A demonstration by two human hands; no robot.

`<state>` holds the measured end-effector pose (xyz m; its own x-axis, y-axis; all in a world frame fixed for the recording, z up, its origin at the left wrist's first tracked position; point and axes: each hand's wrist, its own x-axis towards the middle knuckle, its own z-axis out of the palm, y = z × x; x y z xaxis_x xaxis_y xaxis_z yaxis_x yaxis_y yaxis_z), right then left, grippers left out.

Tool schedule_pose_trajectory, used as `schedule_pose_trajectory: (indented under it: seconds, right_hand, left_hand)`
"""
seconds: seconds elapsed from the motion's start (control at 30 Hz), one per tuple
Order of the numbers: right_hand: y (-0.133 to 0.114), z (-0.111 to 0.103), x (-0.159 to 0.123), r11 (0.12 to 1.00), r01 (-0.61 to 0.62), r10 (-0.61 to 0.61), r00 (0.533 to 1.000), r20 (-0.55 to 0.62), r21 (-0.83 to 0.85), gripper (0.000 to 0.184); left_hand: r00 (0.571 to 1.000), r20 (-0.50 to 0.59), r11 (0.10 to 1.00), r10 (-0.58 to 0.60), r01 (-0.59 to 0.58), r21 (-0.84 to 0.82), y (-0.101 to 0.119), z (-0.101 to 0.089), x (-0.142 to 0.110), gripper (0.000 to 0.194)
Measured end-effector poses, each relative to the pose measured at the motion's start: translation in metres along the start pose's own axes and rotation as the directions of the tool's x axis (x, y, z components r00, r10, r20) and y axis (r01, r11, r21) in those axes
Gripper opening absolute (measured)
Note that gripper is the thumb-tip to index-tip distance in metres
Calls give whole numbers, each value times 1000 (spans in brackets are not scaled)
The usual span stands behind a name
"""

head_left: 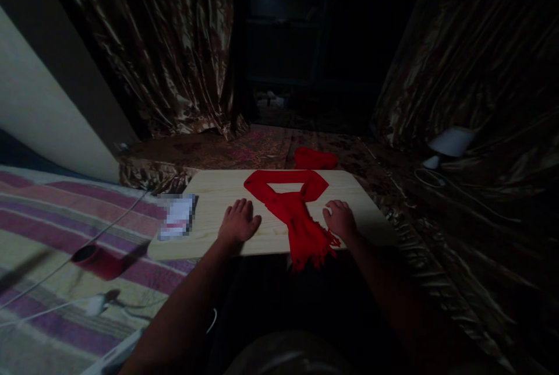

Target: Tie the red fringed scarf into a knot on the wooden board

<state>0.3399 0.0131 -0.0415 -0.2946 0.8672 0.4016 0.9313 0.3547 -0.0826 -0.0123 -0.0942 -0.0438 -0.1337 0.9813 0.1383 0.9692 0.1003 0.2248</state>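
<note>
A red scarf lies on a light wooden board, bent into a loop at the far side. Its fringed ends overlap and hang over the board's near edge. To the left of the scarf, my left hand rests on the board, fingers stretched out and holding nothing. My right hand lies just right of the fringe, its fingers slightly curled but apart, with nothing in it. Neither hand appears to touch the scarf.
Beyond the board sits a red bundle. A blurred white packet lies at the board's left edge. On the striped bedding are a red cylinder and a white plug with cables. A white lamp stands at right.
</note>
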Motion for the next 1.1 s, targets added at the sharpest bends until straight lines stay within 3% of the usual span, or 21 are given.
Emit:
schedule_pose_trajectory:
  seconds: [0.53, 0.83, 0.97, 1.1]
  right_hand:
    - [-2, 0, 0, 1000, -19, 19, 1000, -3, -9, 23]
    - [-3, -3, 0, 999, -35, 35, 999, 5, 24, 22]
    - [-3, -3, -2, 999, -33, 33, 999, -1, 35, 23]
    - [0, -4, 2, 996, -45, 45, 999, 2, 83, 20]
  left_hand:
    - [998, -63, 1000, 21, -20, 16, -3, 1, 1, 66]
    - [999, -37, 1000, 3, -2, 19, -5, 3, 4, 68]
    - [996, -87, 1000, 29, -30, -5, -5, 1, 2, 63]
    - [972, -214, 975, 93, -132, -177, 12, -6, -2, 56]
